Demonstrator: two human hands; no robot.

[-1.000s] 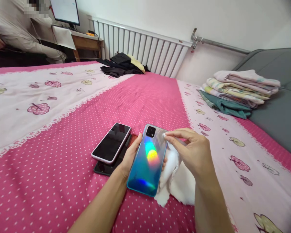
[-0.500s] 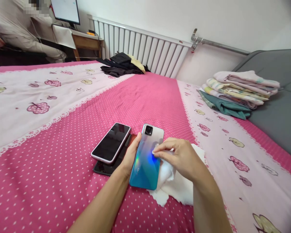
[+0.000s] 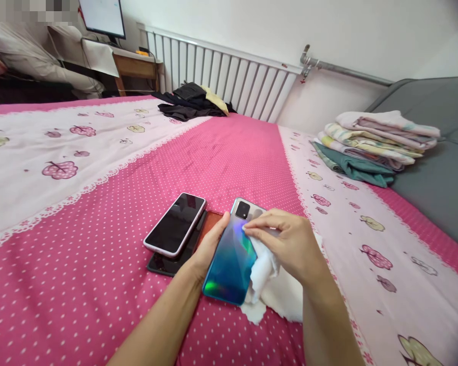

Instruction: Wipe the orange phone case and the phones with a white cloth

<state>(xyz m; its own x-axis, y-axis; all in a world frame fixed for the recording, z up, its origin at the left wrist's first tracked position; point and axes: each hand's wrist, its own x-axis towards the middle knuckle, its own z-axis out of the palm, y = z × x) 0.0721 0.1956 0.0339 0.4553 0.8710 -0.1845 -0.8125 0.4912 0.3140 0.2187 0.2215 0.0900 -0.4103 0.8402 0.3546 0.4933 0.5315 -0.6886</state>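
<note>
My left hand [image 3: 209, 243] grips a blue-to-silver smartphone [image 3: 229, 269] by its left edge, the back with its square camera block facing me. My right hand [image 3: 286, 239] is closed in a pinch on a white tissue [image 3: 264, 269], its fingertips against the upper back of the phone. More torn white tissue [image 3: 284, 295] lies on the bed under that hand. To the left, a second phone [image 3: 175, 223] with a pale rim rests face up on a dark, flat phone-like object [image 3: 168, 265]. A reddish-brown case-like piece [image 3: 210, 223] shows beside them, partly hidden by my left hand.
A pink dotted bedspread [image 3: 110, 218] spreads all around. Folded cloths [image 3: 377, 147] are stacked at right by a grey headboard [image 3: 442, 188]. Dark clothes [image 3: 193, 101] lie at the far edge before a white radiator [image 3: 221, 66]. A person [image 3: 34, 56] sits at a desk, far left.
The blue phone has turned slightly and its top has shifted right. My right fingers have moved up its back toward the camera block, drawing the tissue along.
</note>
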